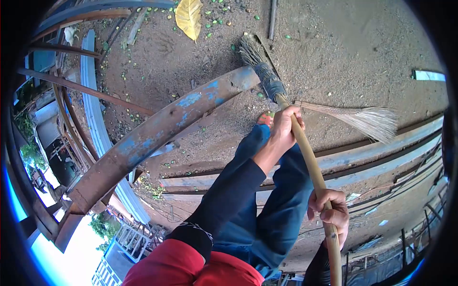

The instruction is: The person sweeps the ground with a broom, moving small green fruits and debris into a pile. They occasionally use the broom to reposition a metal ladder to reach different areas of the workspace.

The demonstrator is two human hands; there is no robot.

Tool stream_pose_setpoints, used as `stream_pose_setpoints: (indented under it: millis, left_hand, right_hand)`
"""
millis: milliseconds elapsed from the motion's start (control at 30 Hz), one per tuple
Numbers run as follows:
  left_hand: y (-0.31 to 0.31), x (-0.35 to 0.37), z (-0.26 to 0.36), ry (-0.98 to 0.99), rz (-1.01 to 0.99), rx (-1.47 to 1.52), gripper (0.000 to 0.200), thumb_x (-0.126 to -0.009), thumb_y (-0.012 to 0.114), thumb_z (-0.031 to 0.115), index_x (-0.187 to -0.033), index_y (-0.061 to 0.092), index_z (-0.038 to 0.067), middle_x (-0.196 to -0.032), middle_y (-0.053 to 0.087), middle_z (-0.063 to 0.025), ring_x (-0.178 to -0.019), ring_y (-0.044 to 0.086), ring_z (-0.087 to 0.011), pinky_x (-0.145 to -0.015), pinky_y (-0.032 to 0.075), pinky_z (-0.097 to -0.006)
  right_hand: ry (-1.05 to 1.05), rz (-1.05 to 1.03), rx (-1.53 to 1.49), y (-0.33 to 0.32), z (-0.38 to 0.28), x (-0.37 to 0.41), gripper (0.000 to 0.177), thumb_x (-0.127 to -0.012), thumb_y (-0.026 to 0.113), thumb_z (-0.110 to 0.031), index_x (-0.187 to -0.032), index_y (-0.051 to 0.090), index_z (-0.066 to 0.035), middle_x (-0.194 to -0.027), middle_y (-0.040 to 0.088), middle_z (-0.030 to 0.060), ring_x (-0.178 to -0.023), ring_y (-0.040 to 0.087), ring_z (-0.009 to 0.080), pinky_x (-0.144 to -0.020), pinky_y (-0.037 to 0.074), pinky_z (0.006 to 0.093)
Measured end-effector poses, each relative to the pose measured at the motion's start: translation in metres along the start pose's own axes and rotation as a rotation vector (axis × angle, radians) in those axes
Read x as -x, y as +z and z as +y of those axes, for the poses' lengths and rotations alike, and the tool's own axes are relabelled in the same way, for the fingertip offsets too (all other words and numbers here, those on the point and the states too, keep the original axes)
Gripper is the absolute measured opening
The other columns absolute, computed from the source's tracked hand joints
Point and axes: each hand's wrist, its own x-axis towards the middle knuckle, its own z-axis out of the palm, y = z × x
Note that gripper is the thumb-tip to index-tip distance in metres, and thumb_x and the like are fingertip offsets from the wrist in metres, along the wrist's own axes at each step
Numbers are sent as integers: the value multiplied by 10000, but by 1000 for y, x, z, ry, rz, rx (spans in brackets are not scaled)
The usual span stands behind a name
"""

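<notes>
A stick broom with a long wooden handle [310, 159] slants across the middle of the head view. Dark binding wraps the base of its bristles [250, 50], which are at the ground near the end of a rusty beam. My left hand [286, 127] is closed around the handle just below the binding. Farther down the same handle, my right hand [331, 212] grips it with curled fingers. A second bundle of pale broom bristles [372, 121] lies on the ground to the right of my left hand.
A curved rusty beam with blue paint patches [157, 119] rises at left. Long metal bars [377, 152] lie along the ground at right. A big yellow leaf [189, 18], small green leaves and a short dark pipe [273, 19] are on the dirt ahead.
</notes>
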Motion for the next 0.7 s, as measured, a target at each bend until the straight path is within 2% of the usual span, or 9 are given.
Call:
stream_pose_setpoints:
  millis: [133, 233, 300, 333, 400, 433, 533, 633, 700]
  left_hand:
    - [89, -66, 35, 66, -64, 71, 118, -859, 634, 105, -879, 520, 79, -729, 545, -20, -596, 533, -152, -565, 465, -318]
    - [187, -112, 67, 171, -119, 29, 124, -824, 629, 127, -745, 551, 71, -669, 554, -47, -557, 573, -170, -535, 489, -332]
    - [260, -138, 100, 254, -202, 52, 130, -827, 635, 121, -759, 543, 59, -681, 569, -60, -520, 587, -183, -497, 495, -344]
    - [288, -147, 108, 280, -218, 72, 128, -828, 645, 118, -780, 543, 57, -680, 568, -60, -504, 587, -187, -477, 495, -348]
    - [322, -150, 125, 321, -108, 111, 132, -830, 655, 116, -825, 538, 56, -678, 565, -59, -491, 585, -186, -458, 493, -351]
    - [338, -147, 137, 365, -34, 143, 150, -832, 666, 114, -871, 533, 55, -676, 562, -58, -479, 582, -185, -440, 492, -354]
    - [308, -133, 146, 349, 244, 204, 247, -824, 673, 78, -998, 497, 85, -676, 548, -42, -452, 570, -193, -428, 484, -360]
    - [223, -132, 160, 289, 466, 393, 175, -792, 666, 57, -847, 517, 129, -644, 514, -11, -489, 533, -155, -453, 433, -335]
    - [147, -162, 182, 298, 593, 438, 151, -800, 651, 75, -725, 527, 120, -620, 493, -1, -508, 496, -144, -468, 413, -311]
  right_hand:
    - [-49, -14, 17, -32, -97, -81, 146, -596, 611, -95, -684, 576, 15, -698, 528, 139, -559, 527, 169, -507, 453, 266]
    - [-116, -203, 113, -59, -191, -147, 181, -636, 661, -164, -680, 606, 3, -666, 535, 154, -511, 503, 161, -426, 435, 249]
    - [-159, -326, 150, -77, -256, -185, 222, -669, 704, -206, -644, 604, -9, -656, 546, 138, -505, 509, 160, -426, 463, 251]
    - [-174, -511, 172, -93, -287, -209, 198, -652, 713, -135, -776, 633, -3, -686, 562, 131, -523, 546, 160, -426, 480, 268]
    - [-162, -315, 159, -99, -315, -223, 204, -650, 727, -111, -792, 612, -21, -636, 500, 116, -448, 489, 160, -385, 482, 255]
    - [10, -249, 95, -105, -335, -223, 339, -628, 719, -38, -939, 586, -18, -675, 526, 139, -461, 526, 174, -389, 497, 265]
    - [533, -161, 197, -75, -396, -243, 923, -695, 688, 47, -1508, 288, -131, -892, 592, 171, -606, 618, 188, -537, 526, 283]
    - [972, -206, 267, -66, -415, -267, 1066, -786, 659, 73, -1597, 22, -195, -924, 595, 167, -615, 603, 178, -549, 513, 294]
    - [1022, -335, 375, -49, -423, -298, 1021, -795, 650, 50, -1598, 56, -162, -894, 610, 162, -574, 597, 180, -487, 492, 312]
